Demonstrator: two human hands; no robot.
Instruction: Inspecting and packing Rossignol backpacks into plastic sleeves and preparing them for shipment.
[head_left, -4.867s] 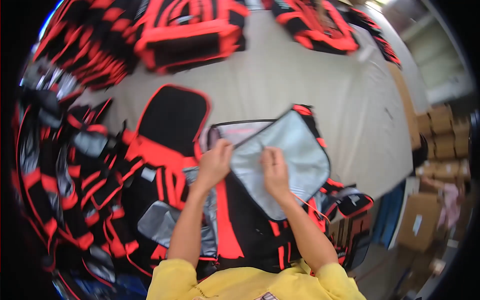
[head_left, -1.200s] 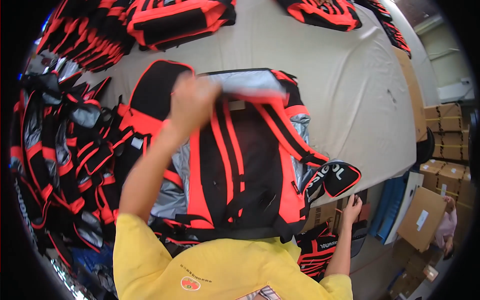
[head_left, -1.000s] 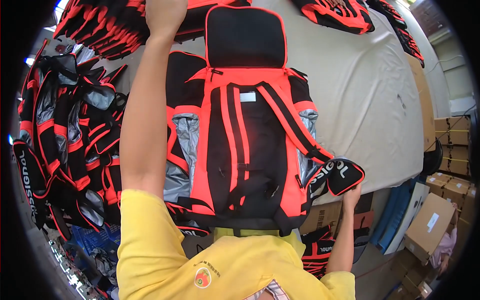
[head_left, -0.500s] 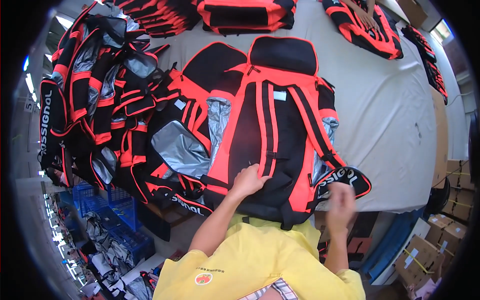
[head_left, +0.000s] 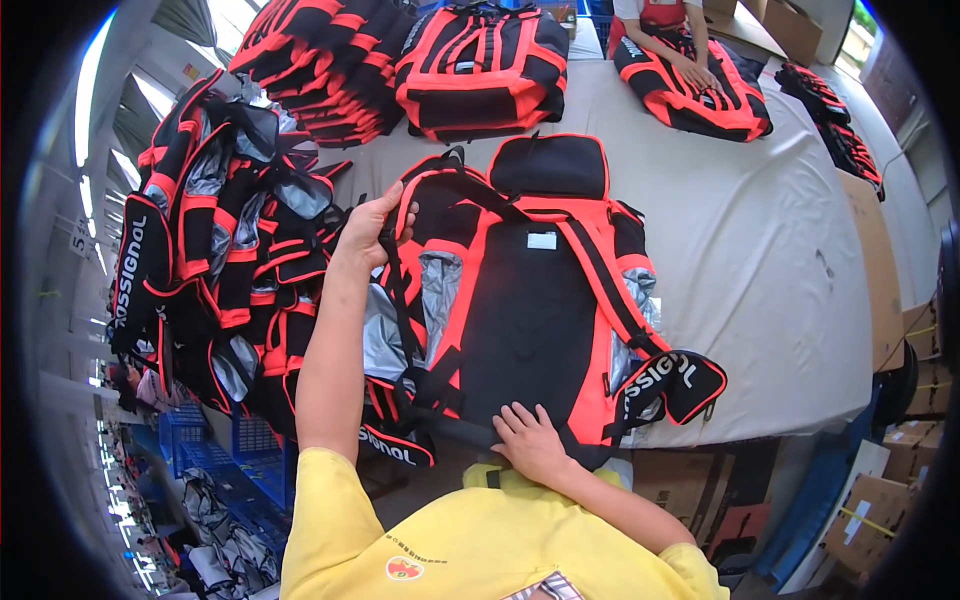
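Note:
A black backpack [head_left: 527, 320] with bright orange-red trim lies back panel up on the table in front of me. My left hand [head_left: 376, 228] is closed around one shoulder strap [head_left: 440, 172], lifting it out to the left of the pack. Flat on the lower end of the back panel rests my right hand [head_left: 530, 440], its fingers spread. The other shoulder strap [head_left: 612, 285] runs down the right side. A side flap with white lettering [head_left: 697, 385] sticks out at the lower right. Silver lining shows at the side pockets.
A heap of similar packs [head_left: 225, 250] fills the left. At the back are a tall stack [head_left: 320, 70] and a stuffed pack [head_left: 480, 75]. Across the table a person's hands [head_left: 697, 75] rest on another pack [head_left: 690, 100]. Blue crates [head_left: 262, 440] and cardboard boxes [head_left: 865, 515] stand below.
My left hand has carried the left shoulder strap up and outward from the pack's middle. My right hand has come from the right side onto the back panel. The view has shifted.

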